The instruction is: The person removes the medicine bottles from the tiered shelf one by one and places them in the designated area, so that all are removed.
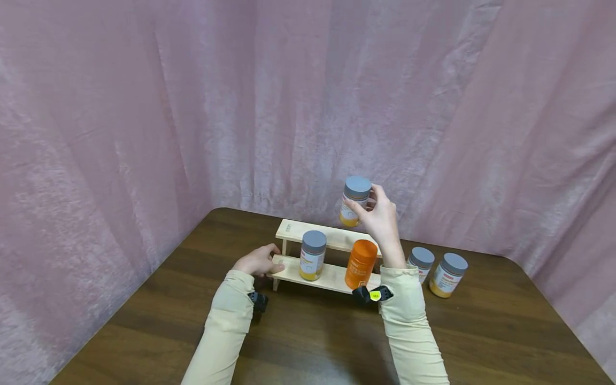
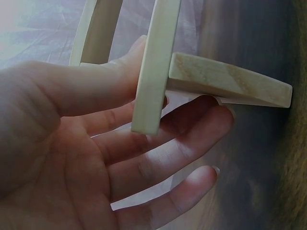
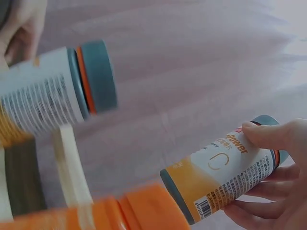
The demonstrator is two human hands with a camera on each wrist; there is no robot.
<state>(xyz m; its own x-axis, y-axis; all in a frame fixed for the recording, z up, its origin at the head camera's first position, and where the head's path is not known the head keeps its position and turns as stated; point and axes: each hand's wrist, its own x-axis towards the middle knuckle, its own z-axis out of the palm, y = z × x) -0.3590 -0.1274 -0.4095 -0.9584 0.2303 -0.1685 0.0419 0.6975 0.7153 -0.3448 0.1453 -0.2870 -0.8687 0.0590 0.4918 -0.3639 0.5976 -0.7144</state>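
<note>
My right hand [image 1: 382,216] holds a grey-lidded pill bottle [image 1: 355,202] upright above the back step of a two-step wooden rack [image 1: 332,236]. In the right wrist view, thumb and fingers wrap the bottle [image 3: 220,172] near its lid, its label marked with a big C. The left hand [image 1: 257,262] grips the left end of the rack's lower board. In the left wrist view the thumb lies over the board [image 2: 156,72] and curled fingers reach beneath. On that lower step stand another grey-lidded bottle [image 1: 313,256] and an orange bottle [image 1: 361,266].
To the right of the rack, two more grey-lidded bottles [image 1: 447,275] stand on the dark wooden table [image 1: 486,331], one partly hidden by my right forearm. A pink curtain [image 1: 308,107] hangs right behind the table's back edge.
</note>
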